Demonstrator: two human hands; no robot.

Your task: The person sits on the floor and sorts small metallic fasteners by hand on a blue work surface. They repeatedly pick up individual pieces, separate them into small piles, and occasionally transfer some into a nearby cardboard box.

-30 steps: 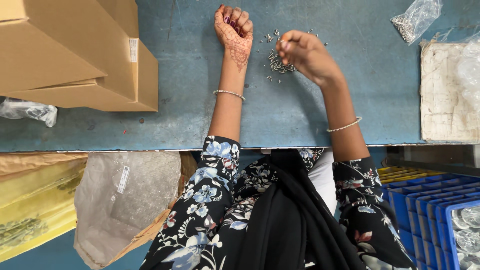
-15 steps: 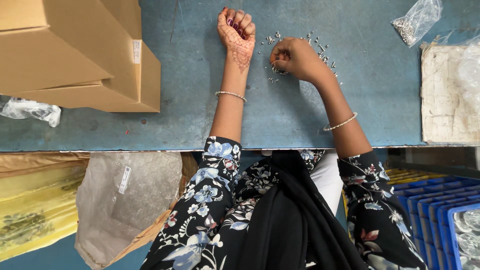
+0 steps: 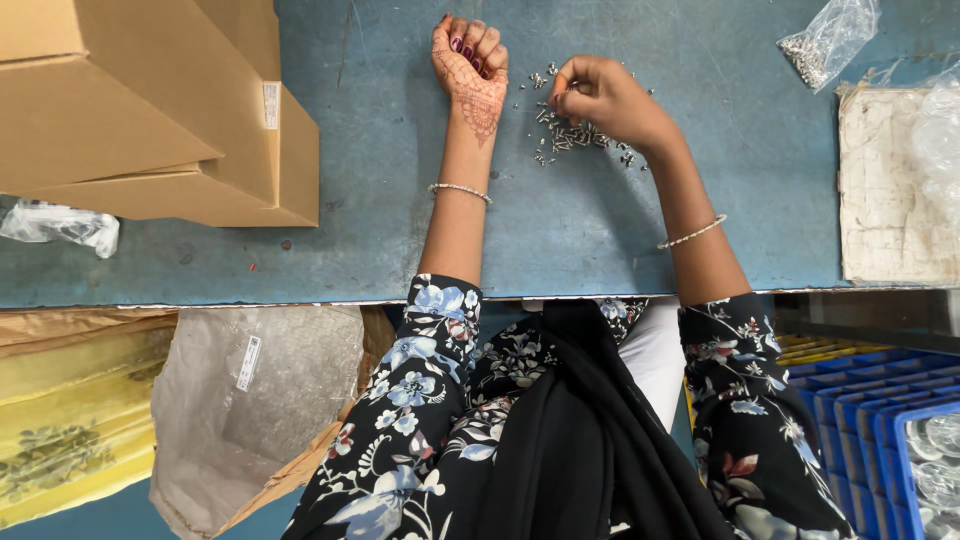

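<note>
Nearest, off the worktop's (image 3: 400, 250) front edge, a clear bag (image 3: 255, 390) with a small white label. Brown boxes (image 3: 150, 110) fill the far left corner, one with a narrow white label. Another clear bag (image 3: 830, 40) sits at the far right. Left hand (image 3: 470, 65) rests curled, palm up, beside the small screws (image 3: 570, 135). Right hand (image 3: 600, 95) is bunched on top of them, fingertips pinching into the pile.

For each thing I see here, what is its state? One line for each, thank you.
left hand: palm up on the blue table, fingers curled, whether it holds anything cannot be told
right hand: curled over the small metal screws, fingertips on them
small metal screws: loose, scattered in a pile
cardboard boxes: shut, stacked
clear bag of screws: lying on table, crumpled
blue crates: stacked below the table
</note>
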